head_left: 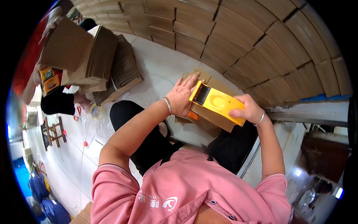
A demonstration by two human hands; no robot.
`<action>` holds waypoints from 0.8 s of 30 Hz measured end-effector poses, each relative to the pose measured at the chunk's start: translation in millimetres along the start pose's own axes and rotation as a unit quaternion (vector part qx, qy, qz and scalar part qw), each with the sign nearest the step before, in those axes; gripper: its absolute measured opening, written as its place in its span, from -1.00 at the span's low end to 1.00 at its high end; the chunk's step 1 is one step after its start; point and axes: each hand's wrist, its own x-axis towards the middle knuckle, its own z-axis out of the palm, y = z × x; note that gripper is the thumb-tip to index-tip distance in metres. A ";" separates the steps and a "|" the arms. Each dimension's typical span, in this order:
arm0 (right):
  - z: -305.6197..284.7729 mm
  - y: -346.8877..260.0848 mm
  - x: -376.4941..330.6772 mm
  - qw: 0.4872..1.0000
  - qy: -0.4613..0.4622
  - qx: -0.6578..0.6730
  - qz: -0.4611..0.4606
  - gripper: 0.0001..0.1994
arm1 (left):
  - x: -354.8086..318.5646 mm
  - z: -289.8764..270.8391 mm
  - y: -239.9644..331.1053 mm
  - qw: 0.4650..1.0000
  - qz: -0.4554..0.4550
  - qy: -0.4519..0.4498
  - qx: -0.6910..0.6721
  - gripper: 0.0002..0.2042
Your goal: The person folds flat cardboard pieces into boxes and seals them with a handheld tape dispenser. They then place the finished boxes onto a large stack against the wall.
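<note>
My right hand (249, 109) grips the near right end of a long yellow object (223, 103), thumb on top. This object is flat-sided, with a raised oval on its face and a dark recess at its far left end; its exact kind is unclear. Beside that end is my left hand (183, 95), fingers stretched out and apart, resting by the cardboard. Beneath the yellow object a brown cardboard carton (214, 117) stands between my knees, partly covered by it. A small orange piece (193, 115) shows below my left palm.
Stacked brown cartons (238, 33) form a wall ahead and to the right. At the left, a co-worker's arm (30, 87) is near yellow-orange packages (49, 80) and folded cardboard (100, 56). A small wooden stool (54, 131) and a tape roll (96, 111) are on the tiled floor.
</note>
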 end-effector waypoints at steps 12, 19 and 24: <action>-50.0 36.5 -98.5 0.997 0.003 0.008 0.077 -0.45 | 15.5 -11.4 13.5 0.999 -0.020 -0.006 0.034 0.02; -62.9 134.4 -186.5 0.976 0.077 0.097 0.178 -0.55 | 23.6 -10.5 21.8 1.000 0.001 -0.015 0.019 0.05; -42.8 145.2 -128.1 0.986 0.045 0.014 0.162 -0.50 | 23.0 -11.9 25.8 0.998 -0.013 -0.045 0.050 0.09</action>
